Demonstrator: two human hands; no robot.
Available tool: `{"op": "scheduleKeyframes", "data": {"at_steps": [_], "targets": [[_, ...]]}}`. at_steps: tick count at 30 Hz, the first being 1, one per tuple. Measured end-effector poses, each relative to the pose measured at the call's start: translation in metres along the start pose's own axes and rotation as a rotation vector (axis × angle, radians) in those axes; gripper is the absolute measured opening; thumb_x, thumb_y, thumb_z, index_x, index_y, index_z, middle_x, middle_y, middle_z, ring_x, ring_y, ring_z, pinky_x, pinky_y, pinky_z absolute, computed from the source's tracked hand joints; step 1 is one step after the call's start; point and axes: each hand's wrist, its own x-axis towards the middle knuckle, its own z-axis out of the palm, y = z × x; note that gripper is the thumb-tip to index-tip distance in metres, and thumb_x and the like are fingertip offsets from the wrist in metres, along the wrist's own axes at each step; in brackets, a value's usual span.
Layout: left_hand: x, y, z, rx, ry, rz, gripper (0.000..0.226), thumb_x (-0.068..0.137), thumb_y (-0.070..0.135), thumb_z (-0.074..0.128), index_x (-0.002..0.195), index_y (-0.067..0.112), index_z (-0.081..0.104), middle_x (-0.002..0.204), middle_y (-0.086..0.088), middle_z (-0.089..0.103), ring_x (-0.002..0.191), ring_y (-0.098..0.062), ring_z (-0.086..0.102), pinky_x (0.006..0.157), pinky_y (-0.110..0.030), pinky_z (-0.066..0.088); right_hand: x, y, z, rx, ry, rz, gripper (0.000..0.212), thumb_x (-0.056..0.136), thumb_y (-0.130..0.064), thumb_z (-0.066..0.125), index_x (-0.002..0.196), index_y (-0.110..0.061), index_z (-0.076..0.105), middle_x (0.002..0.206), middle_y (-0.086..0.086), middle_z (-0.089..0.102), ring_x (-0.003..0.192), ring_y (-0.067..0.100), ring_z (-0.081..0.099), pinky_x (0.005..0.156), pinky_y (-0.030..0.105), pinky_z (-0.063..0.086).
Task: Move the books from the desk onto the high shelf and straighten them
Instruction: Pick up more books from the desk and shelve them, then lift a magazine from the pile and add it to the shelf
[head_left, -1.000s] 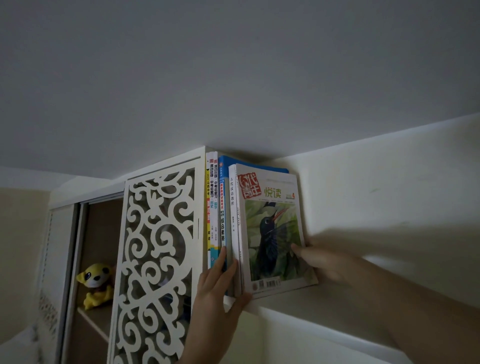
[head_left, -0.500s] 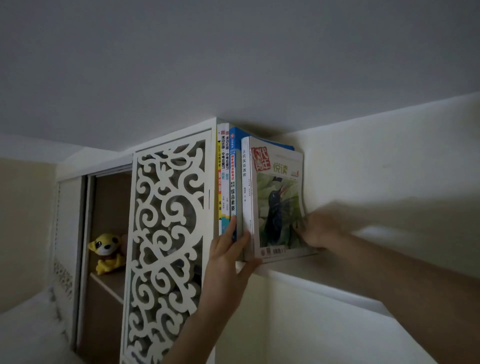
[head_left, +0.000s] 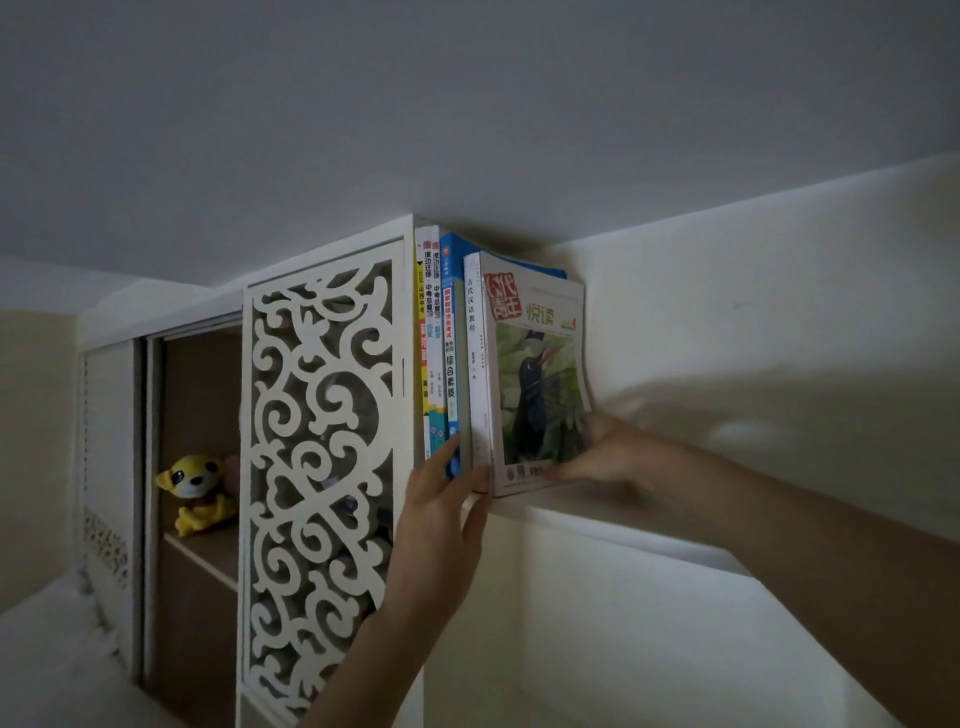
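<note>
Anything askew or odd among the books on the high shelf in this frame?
Yes. The bird-cover magazine at the right end of the row bows, its free edge curving outward near the right hand. The blue book stands taller than the white book beside it.

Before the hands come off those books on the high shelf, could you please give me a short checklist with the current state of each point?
1. All books up on the high shelf: cannot tell, the desk is out of view.
2. Row closed up against the white cabinet side: ok.
3. Spines flush at the front: not ok, the left hand is flat against their lower ends.
4. Bird magazine upright and flat: not ok, its cover bows outward.
5. Right hand steadying the magazine: ok, though blurred, so its grip is unclear.
6. Row stands alone: cannot tell.
</note>
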Motion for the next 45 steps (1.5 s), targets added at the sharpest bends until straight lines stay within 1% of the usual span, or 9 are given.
{"op": "scheduleKeyframes", "data": {"at_steps": [5, 14, 21, 25, 28, 31, 37, 42, 45], "targets": [[0.008, 0.052, -0.01, -0.109, -0.106, -0.018, 0.02, 0.086, 0.018, 0.066, 0.106, 0.02, 0.068, 0.107, 0.003, 0.063, 0.097, -0.013, 0.059, 0.086, -0.035, 0.056, -0.062, -0.012, -0.023, -0.316, 0.208, -0.149, 0.018, 0.083, -0.024, 0.068, 0.099, -0.018, 0.074, 0.102, 0.002, 0.071, 0.094, 0.019, 0.065, 0.076, 0.023, 0.049], [-0.088, 0.25, -0.049, -0.477, -0.758, 0.247, 0.006, 0.086, 0.025, 0.066, 0.089, 0.025, 0.07, 0.077, 0.013, 0.069, 0.068, -0.006, 0.065, 0.063, -0.014, 0.05, -0.36, 0.081, -0.057, -0.682, 0.52, -0.451, 0.017, 0.087, -0.026, 0.054, 0.092, -0.019, 0.069, 0.094, -0.002, 0.067, 0.088, 0.019, 0.061, 0.073, 0.036, 0.05], [-0.297, 0.397, 0.033, -0.608, -1.411, 0.175, 0.049, 0.074, 0.055, 0.056, 0.107, 0.021, 0.068, 0.091, 0.005, 0.071, 0.081, -0.014, 0.068, 0.078, -0.034, 0.056, -0.618, 0.287, -0.036, -0.595, 0.069, 0.382, 0.026, 0.089, -0.034, 0.06, 0.114, -0.027, 0.063, 0.115, -0.002, 0.058, 0.098, 0.02, 0.06, 0.083, 0.031, 0.049], [-0.408, 0.45, 0.079, -0.573, -1.677, -0.102, 0.054, 0.09, 0.033, 0.062, 0.139, 0.02, 0.043, 0.129, 0.0, 0.056, 0.119, -0.017, 0.055, 0.087, -0.02, 0.045, -0.702, 0.367, -0.007, -0.389, -0.036, 0.82, 0.04, 0.091, -0.038, 0.058, 0.128, -0.026, 0.05, 0.13, 0.001, 0.053, 0.108, 0.018, 0.054, 0.093, 0.03, 0.044], [-0.468, 0.472, 0.111, -0.507, -1.72, -0.264, 0.064, 0.089, 0.038, 0.065, 0.141, 0.017, 0.036, 0.137, -0.003, 0.051, 0.104, -0.012, 0.055, 0.066, -0.01, 0.043, -0.728, 0.406, 0.018, -0.279, -0.058, 1.003, 0.049, 0.094, -0.038, 0.054, 0.137, -0.016, 0.044, 0.135, 0.006, 0.053, 0.121, 0.02, 0.051, 0.106, 0.033, 0.033], [-0.506, 0.481, 0.141, -0.458, -1.693, -0.509, 0.066, 0.086, 0.037, 0.068, 0.137, 0.012, 0.034, 0.12, -0.004, 0.056, 0.092, -0.016, 0.058, 0.055, -0.016, 0.044, -0.734, 0.433, 0.043, -0.09, -0.041, 1.103, 0.049, 0.096, -0.032, 0.054, 0.137, -0.008, 0.042, 0.134, 0.009, 0.053, 0.121, 0.023, 0.053, 0.092, 0.026, 0.043], [-0.531, 0.493, 0.152, -0.35, -1.507, -0.614, 0.078, 0.075, 0.036, 0.079, 0.135, 0.01, 0.037, 0.125, -0.009, 0.055, 0.109, -0.027, 0.058, 0.086, -0.038, 0.054, -0.736, 0.473, 0.088, 0.077, 0.125, 1.207, 0.056, 0.088, -0.043, 0.061, 0.132, -0.01, 0.046, 0.12, 0.012, 0.06, 0.101, 0.025, 0.063, 0.081, 0.033, 0.057], [-0.526, 0.503, 0.142, -0.539, -1.522, -0.919, 0.052, 0.085, 0.027, 0.072, 0.127, 0.013, 0.044, 0.095, -0.002, 0.063, 0.072, -0.013, 0.064, 0.054, -0.025, 0.054, -0.73, 0.485, 0.095, 0.139, 0.257, 1.316, 0.043, 0.081, -0.047, 0.07, 0.102, -0.011, 0.065, 0.096, 0.007, 0.069, 0.074, 0.015, 0.066, 0.057, 0.021, 0.053], [-0.523, 0.509, 0.135, -0.663, -1.485, -0.989, 0.043, 0.091, 0.02, 0.064, 0.123, 0.012, 0.038, 0.095, -0.005, 0.06, 0.073, -0.017, 0.067, 0.057, -0.032, 0.059, -0.729, 0.488, 0.093, 0.152, 0.242, 1.343, 0.042, 0.08, -0.049, 0.071, 0.095, -0.01, 0.066, 0.088, 0.004, 0.07, 0.072, 0.014, 0.067, 0.056, 0.023, 0.054]]}}
